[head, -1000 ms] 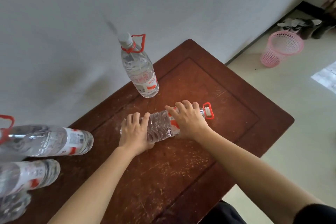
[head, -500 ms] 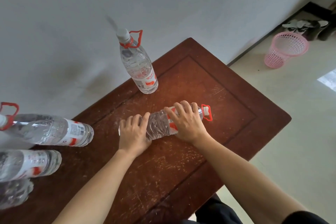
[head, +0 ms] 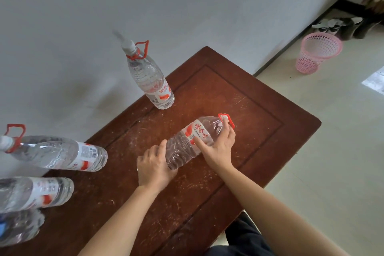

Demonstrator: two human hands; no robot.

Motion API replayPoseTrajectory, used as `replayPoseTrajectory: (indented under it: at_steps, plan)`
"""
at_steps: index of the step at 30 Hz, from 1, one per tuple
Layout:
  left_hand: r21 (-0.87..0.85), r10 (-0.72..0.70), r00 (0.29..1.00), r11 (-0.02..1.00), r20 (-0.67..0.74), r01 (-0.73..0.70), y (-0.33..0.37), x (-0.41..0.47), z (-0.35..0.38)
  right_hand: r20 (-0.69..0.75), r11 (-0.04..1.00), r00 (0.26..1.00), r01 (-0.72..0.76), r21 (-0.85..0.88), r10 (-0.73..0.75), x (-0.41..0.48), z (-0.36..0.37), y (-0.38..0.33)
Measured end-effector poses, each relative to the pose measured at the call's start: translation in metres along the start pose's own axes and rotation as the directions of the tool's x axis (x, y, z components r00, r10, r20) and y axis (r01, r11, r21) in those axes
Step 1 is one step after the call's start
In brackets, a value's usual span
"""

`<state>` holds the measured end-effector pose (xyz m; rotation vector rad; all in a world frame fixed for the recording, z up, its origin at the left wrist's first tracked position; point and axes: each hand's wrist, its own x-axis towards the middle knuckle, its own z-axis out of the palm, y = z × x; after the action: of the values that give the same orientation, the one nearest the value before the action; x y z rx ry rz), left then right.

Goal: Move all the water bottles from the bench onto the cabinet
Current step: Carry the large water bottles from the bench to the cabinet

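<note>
Two hands are on one water bottle [head: 193, 141], and both are mine. My left hand [head: 154, 169] is wrapped round the base end. My right hand [head: 218, 147] grips the shoulder just below the neck, with the thumb on the red-and-white label and the fingers curled round the far side. The bottle lies on its side over the middle of the wooden top [head: 270, 131] (I take this scratched brown surface for the cabinet). Its cap end points away to the right and is a little raised. Whether the base end rests on the wood I cannot tell, because my left hand hides it.

It is a big clear bottle and looks full, so I judge it heavy, and the water will shift when I tilt it. The wall is thin ribbed plastic, which will likely give under a hard squeeze and may slide in the palm. The stiffer places should be the base and the shoulder, and there I hold it. The red carry handle [head: 227, 119] at the neck looks the surest place for a one-hand lift.

An upright bottle [head: 151, 81] stands near the wall, well apart from my hands. Three more bottles [head: 60, 155] show at the left edge of the view, bent by the lens, so I cannot tell if they stand or lie
</note>
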<state>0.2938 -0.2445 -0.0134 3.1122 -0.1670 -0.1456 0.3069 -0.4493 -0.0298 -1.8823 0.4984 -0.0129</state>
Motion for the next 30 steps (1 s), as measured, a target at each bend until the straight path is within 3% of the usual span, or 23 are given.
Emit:
replayPoseTrajectory:
  at_steps: [2, 5, 8, 10, 12, 13, 14, 16, 17, 19, 26, 30]
  plan:
    - [-0.004, -0.009, 1.0, 1.0, 0.0, 0.009, 0.002, -0.002, -0.001, -0.024, 0.983, 0.99, -0.134, 0.128, 0.138, 0.001, 0.004, -0.01]
    - [-0.006, -0.008, 1.0, 1.0, -0.003, 0.008, 0.002, -0.004, 0.001, -0.056, 0.993, 0.992, -0.111, 0.04, 0.113, 0.004, 0.012, -0.017]
    - [-0.011, -0.005, 1.0, 1.0, 0.007, 0.005, 0.001, -0.005, 0.002, 0.051, 0.979, 0.996, 0.08, -0.188, -0.071, 0.004, 0.013, -0.004]
    - [-0.01, 0.001, 1.0, 1.0, 0.004, -0.001, 0.001, -0.005, 0.003, 0.11, 0.896, 0.955, 0.296, -0.33, -0.275, 0.004, 0.006, 0.004]
    - [-0.001, 0.017, 1.0, 1.0, -0.014, -0.017, -0.001, -0.005, 0.004, 0.195, 0.72, 0.822, 0.565, -0.403, -0.536, 0.011, -0.002, 0.004]
    - [0.002, 0.022, 1.0, 1.0, -0.02, -0.022, -0.001, -0.004, 0.005, 0.294, 0.637, 0.75, 0.66, -0.399, -0.593, 0.017, -0.006, 0.001]
    - [0.003, 0.023, 1.0, 1.0, -0.021, -0.023, -0.002, -0.004, 0.005, 0.44, 0.56, 0.689, 0.725, -0.401, -0.577, 0.025, -0.009, -0.005]
    - [0.014, 0.026, 0.999, 1.0, -0.018, -0.026, -0.003, -0.002, 0.004, 0.704, 0.338, 0.591, 0.806, -0.487, -0.394, 0.045, -0.013, -0.018]
    - [0.02, 0.025, 0.999, 0.999, -0.022, -0.025, -0.003, -0.002, 0.004, 0.764, 0.224, 0.57, 0.822, -0.524, -0.303, 0.055, -0.014, -0.023]
    - [0.031, 0.027, 0.999, 0.999, -0.025, -0.026, -0.004, 0.0, 0.003, 0.795, 0.126, 0.568, 0.823, -0.554, -0.214, 0.07, -0.013, -0.029]
    - [0.066, 0.011, 1.0, 0.998, -0.006, -0.01, -0.004, -0.001, 0.006, 0.772, 0.093, 0.547, 0.83, -0.549, -0.325, 0.072, -0.008, -0.017]
    - [0.086, 0.021, 1.0, 0.996, 0.003, -0.021, -0.001, -0.002, 0.003, 0.732, 0.11, 0.588, 0.8, -0.59, -0.344, 0.058, -0.014, -0.017]
